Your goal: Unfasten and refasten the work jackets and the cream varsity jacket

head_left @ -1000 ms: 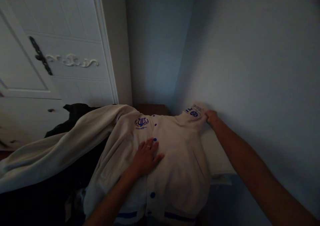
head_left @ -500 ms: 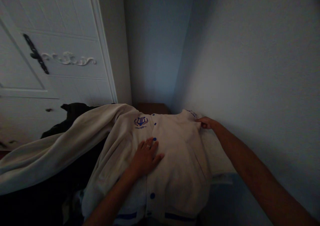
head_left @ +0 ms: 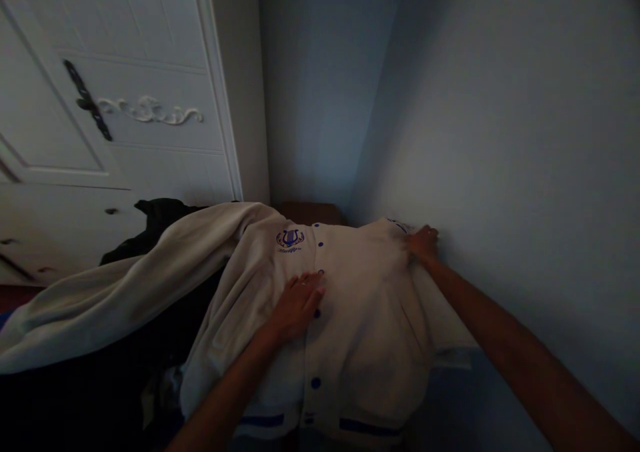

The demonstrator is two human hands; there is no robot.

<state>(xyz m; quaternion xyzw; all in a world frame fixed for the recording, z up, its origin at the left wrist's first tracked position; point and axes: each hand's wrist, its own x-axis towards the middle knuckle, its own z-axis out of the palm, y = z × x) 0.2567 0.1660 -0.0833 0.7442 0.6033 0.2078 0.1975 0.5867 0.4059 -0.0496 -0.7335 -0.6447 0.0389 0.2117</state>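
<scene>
A cream button-front jacket (head_left: pixel 360 319) lies spread front side up, with a dark blue lyre emblem on its chest and blue buttons down the middle. My left hand (head_left: pixel 297 305) rests on the jacket beside the button row, fingers stretched out and palm down. At the jacket's right shoulder, my right hand (head_left: pixel 424 244) has its fingers bent over the cloth; its fingertips are partly hidden. One long sleeve (head_left: pixel 125 299) reaches out to the left. The other sleeve (head_left: pixel 443 319) hangs down on the right, partly behind my right forearm.
Dark clothing (head_left: pixel 165 215) is heaped under and behind the left sleeve. A white cabinet (head_left: pixel 165 165) with a black handle (head_left: pixel 87 102) stands at the left. Close beside my right arm rises a grey wall (head_left: pixel 525 139). A brown surface (head_left: pixel 313 212) shows behind the collar.
My right hand has moved outward over the shoulder from its pinch at the edge. My left hand stays on the jacket front, slightly nearer the collar. The view has shifted a little.
</scene>
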